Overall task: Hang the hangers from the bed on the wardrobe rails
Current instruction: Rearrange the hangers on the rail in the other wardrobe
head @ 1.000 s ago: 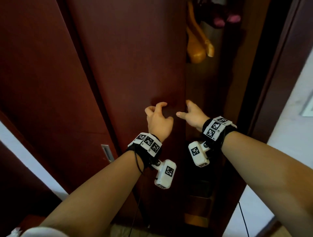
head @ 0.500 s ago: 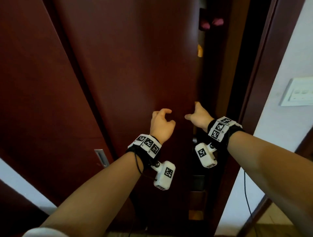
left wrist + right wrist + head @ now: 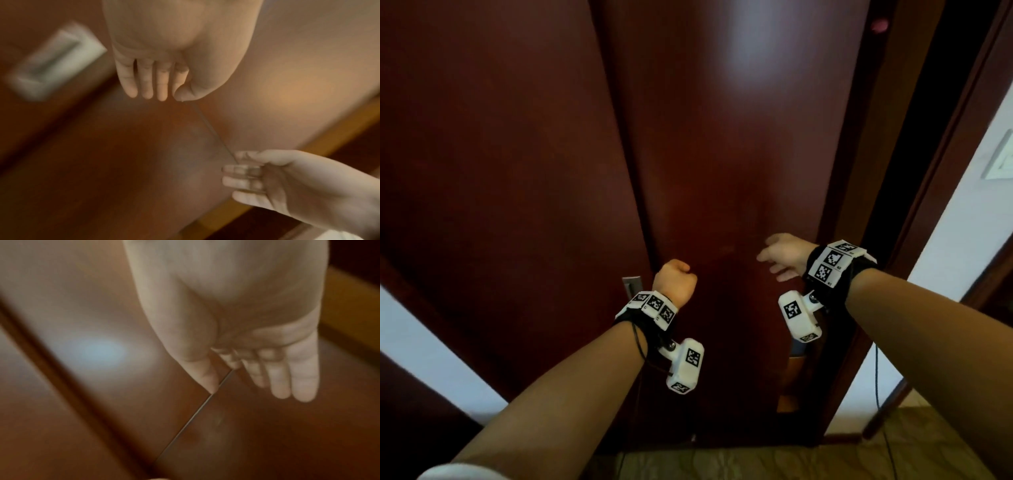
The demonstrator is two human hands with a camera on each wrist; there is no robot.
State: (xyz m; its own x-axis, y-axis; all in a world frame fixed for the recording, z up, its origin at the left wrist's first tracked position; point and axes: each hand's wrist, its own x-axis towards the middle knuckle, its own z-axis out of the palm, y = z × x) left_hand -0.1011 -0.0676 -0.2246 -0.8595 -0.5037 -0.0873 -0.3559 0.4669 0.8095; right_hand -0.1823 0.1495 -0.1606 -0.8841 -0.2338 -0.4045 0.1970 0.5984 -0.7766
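Head view, wardrobe door (image 3: 722,171): dark red-brown sliding panel fills most of the picture and covers nearly the whole opening; only a narrow dark gap shows along its right edge.
Head view, hangers: none can be seen; a small pink thing (image 3: 879,24) shows at the top of the gap, too small to identify.
Head view, left hand (image 3: 675,280): fingers curled into a loose fist in front of the door, holding nothing, just right of a metal recessed handle (image 3: 632,287) on the neighbouring panel.
Head view, right hand (image 3: 784,255): relaxed, fingers spread and pointing left, in front of the door near its right edge; contact cannot be told.
Head view, surroundings: white wall with a switch plate (image 3: 1000,157) at right, patterned floor (image 3: 791,462) below.
Left wrist view, left hand (image 3: 174,53): fingers folded down together, thumb beside them, nothing inside the curl.
Left wrist view, right hand (image 3: 298,181): blurred, loosely splayed at lower right, empty.
Left wrist view, door (image 3: 123,162): blurred brown surface; the handle (image 3: 53,68) lies at upper left.
Right wrist view, right hand (image 3: 246,321): fingers nearly straight and together, grasping nothing.
Right wrist view, door (image 3: 82,321): glossy brown with a pale reflection.
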